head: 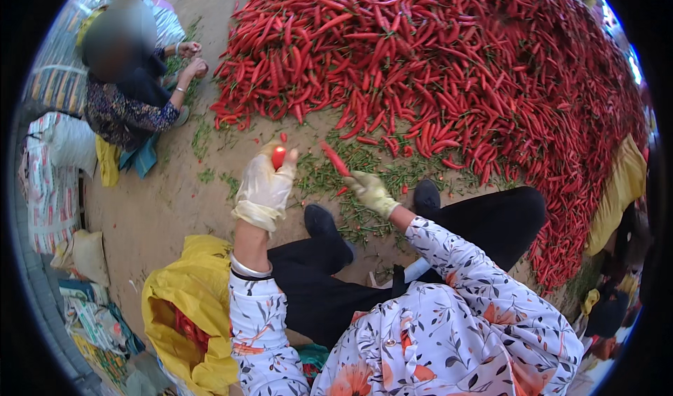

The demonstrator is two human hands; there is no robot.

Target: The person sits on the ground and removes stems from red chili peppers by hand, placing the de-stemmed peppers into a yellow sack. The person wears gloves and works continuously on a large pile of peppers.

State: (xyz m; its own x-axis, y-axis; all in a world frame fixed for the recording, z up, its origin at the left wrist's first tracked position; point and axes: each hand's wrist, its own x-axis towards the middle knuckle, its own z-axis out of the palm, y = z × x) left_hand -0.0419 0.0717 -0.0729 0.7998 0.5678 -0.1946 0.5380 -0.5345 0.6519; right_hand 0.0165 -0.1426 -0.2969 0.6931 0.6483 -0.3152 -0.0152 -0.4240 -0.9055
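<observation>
My left hand (265, 183), in a thin whitish glove, is raised over the floor and closed around a red chili pepper (278, 157), whose rounded end shows. To its right, my right hand (372, 192) wears a pale yellowish glove and grips one end of another red chili pepper (335, 159), which points up and to the left. Green chili stems (363, 214) lie scattered on the floor beneath and between my shoes. A big heap of red chilies (420, 64) rises in front of me.
An open yellow sack (184, 275) with red chilies inside stands by my left side. Another person (131, 96) sits at the upper left, hands near the heap. Filled white sacks (55, 185) line the left edge; a yellow sack (612, 201) lies at the heap's right.
</observation>
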